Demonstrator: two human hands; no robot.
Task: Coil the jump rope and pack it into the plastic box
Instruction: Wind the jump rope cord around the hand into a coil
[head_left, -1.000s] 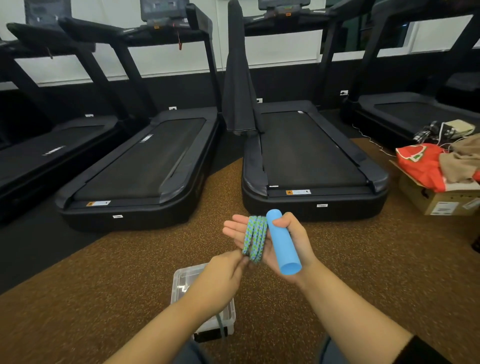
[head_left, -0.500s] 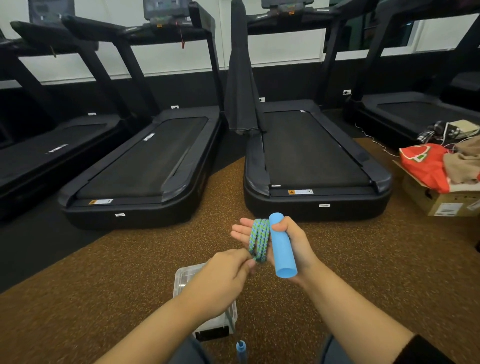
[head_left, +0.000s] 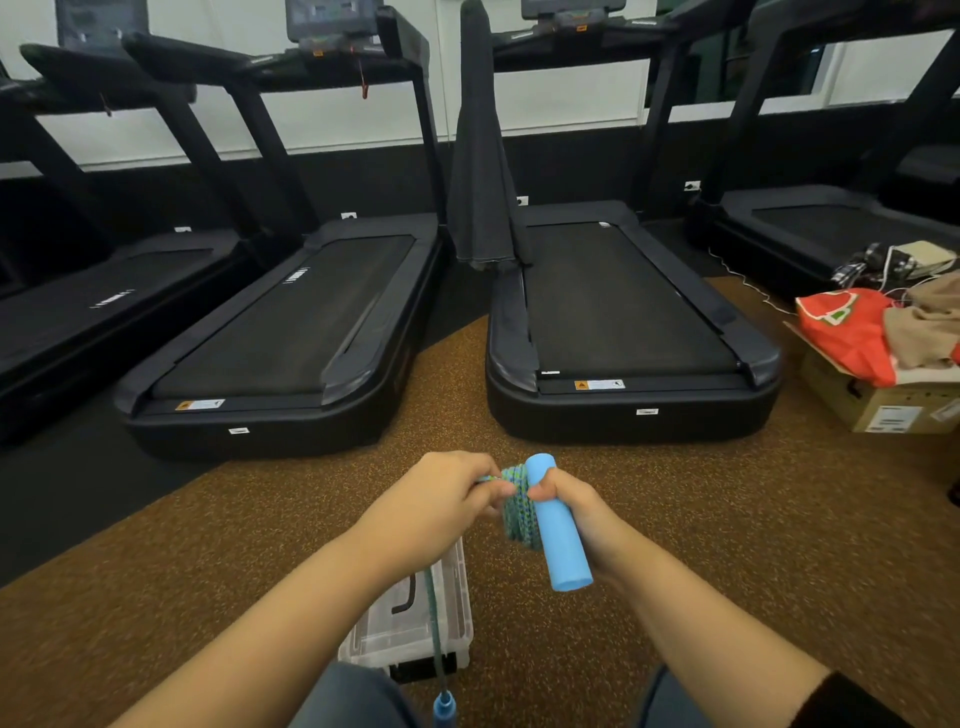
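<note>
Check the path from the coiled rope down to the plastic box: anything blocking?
Only the person's own left forearm, which crosses above the box. The rope is held in both hands; its loose tail hangs in front of the box. Whether a lid is on, I cannot tell.

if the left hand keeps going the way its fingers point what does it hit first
The left hand points right, so it would meet the coiled rope it already pinches, then the blue handle in the right hand. They look level, though depth is uncertain.
</note>
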